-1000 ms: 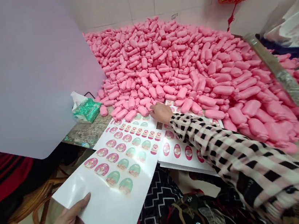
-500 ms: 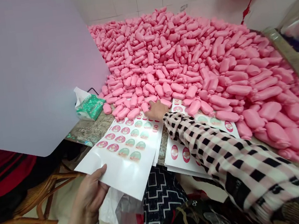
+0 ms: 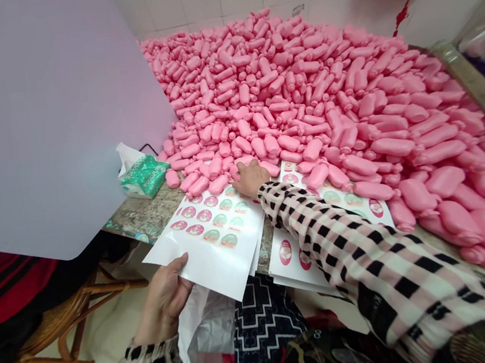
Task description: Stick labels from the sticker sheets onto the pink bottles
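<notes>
My left hand (image 3: 170,289) pinches the lower left corner of a white sticker sheet (image 3: 210,275), thumb on top and fingers underneath. Pink and pale green oval labels fill the sheet's far part, and its near edge overhangs the table. At its far end, my right hand (image 3: 252,179) reaches in with bent fingers around a small pink bottle (image 3: 234,172) at the front of the heap; the fingertips are partly hidden. Under my right forearm lies a second stack of sticker sheets (image 3: 282,241), partly covered by the sleeve and by bottles.
A large heap of pink bottles (image 3: 274,82) spreads back to the tiled wall. To the left stand a green tissue pack (image 3: 146,176) and a big pale panel (image 3: 47,124). Below on the left is a wooden chair (image 3: 60,324). A wooden edge strip (image 3: 470,74) bounds the right side.
My left hand has moved right and slightly up, shifting the sheet's near end rightward with its corner. My right hand has moved slightly left near the same bottles.
</notes>
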`<state>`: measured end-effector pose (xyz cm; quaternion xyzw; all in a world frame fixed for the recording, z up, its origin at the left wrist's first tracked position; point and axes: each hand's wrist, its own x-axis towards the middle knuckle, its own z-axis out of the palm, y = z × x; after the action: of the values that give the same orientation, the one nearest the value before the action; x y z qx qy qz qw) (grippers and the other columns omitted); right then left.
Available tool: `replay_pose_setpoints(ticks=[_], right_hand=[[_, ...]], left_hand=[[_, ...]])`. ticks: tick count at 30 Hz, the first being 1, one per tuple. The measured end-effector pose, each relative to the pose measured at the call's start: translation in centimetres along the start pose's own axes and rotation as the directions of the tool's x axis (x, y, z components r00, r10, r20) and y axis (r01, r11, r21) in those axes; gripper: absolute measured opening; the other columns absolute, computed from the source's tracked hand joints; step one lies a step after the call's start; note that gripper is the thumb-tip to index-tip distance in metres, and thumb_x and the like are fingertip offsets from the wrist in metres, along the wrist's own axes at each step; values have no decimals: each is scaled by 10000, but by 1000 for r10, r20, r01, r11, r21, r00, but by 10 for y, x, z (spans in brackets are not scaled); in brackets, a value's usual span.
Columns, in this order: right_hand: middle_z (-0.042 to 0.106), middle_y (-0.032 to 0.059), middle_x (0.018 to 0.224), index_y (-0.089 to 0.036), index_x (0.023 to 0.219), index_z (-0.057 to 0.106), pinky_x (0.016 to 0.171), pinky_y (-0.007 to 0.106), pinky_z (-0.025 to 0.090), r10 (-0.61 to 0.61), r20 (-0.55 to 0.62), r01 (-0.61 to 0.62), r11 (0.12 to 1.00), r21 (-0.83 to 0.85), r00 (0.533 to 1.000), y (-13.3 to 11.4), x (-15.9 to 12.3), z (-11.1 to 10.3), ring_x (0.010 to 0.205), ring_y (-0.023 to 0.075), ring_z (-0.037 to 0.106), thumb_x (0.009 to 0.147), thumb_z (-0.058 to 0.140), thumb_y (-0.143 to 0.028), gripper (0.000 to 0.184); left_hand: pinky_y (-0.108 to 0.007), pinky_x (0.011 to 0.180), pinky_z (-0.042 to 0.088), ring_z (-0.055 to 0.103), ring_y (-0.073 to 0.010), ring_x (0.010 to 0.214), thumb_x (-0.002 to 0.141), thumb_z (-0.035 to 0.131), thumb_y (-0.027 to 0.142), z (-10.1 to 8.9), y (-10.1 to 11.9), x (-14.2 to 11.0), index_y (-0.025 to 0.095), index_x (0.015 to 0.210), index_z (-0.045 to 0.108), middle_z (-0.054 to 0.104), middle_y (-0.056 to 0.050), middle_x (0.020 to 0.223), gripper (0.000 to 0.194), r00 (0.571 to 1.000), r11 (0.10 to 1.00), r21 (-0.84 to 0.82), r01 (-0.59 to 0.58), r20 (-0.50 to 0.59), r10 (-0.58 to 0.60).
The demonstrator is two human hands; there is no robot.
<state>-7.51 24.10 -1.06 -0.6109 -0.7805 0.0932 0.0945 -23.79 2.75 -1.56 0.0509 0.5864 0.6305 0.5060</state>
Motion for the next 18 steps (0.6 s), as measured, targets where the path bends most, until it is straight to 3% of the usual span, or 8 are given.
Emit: replay_pose_setpoints(ticks=[12,18], right_hand=[[591,144,1105,-225,1170,518,803,383,417,-44,24,42,995,94,999,18,7,-10,1004,267,548,844,441,-490,427],[632,80,1075,-259,1130,569,826,372,413,-6,51,-11,945,328,999,22,4,-9,1042,267,545,771,557,-424,395]], left_hand=[[-285,704,580,689,-178,722,787,450,-62,6,-4,3,99,1213,533,700,-113,890,462,998,999,-35,-30,-51,28],[-284,727,575,686,-186,790,786,448,-58,6,-5,5,115,1223,531,690,-123,958,478,998,998,-62,-14,-54,11]])
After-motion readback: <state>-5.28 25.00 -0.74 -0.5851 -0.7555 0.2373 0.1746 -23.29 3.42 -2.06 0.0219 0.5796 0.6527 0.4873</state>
